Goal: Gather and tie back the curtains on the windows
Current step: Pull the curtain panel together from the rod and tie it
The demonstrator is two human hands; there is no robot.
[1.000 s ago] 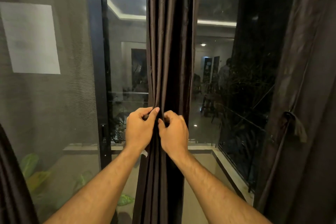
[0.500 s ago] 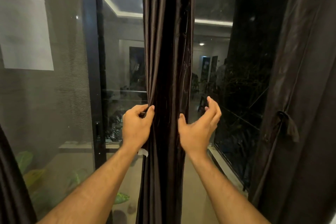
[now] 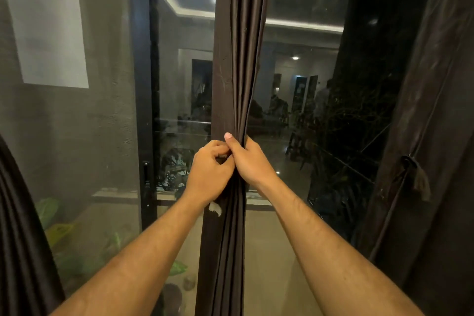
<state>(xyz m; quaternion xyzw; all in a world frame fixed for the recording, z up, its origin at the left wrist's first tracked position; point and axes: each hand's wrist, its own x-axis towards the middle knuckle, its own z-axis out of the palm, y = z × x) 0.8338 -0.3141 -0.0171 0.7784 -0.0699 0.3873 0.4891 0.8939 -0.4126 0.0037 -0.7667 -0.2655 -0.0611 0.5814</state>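
The glass door (image 3: 179, 64) fills the wall ahead, dark outside and full of reflections, with its black frame (image 3: 143, 110) standing just left of the hands. In front of the glass hangs the middle curtain (image 3: 236, 59), brown and already bunched into 1 narrow column from top to bottom of the view. Off to the right a second curtain (image 3: 436, 136) looks gathered already, with a tie-back (image 3: 410, 164) looped round it and a pale tassel hanging from the knot. A third dark drape (image 3: 18, 213) fills the lower left edge.

Both hands meet at waist height on the middle bundle. The right hand (image 3: 252, 161) wraps round it from the right, thumb up along the folds. The left hand (image 3: 209, 174) is curled tight at the bundle's left side, pinching something small against the cloth; I cannot tell whether that is a cord end. A pale scrap (image 3: 215, 208) dangles just under that wrist, probably the tie's tassel.

The likely trouble, to my eye: the fabric looks slippery, so if either hand eases off to work the tie, the outer pleats could fan back out. A loose knot might slide down the column. With the tie largely hidden behind the fingers, fumbling it is a real risk.
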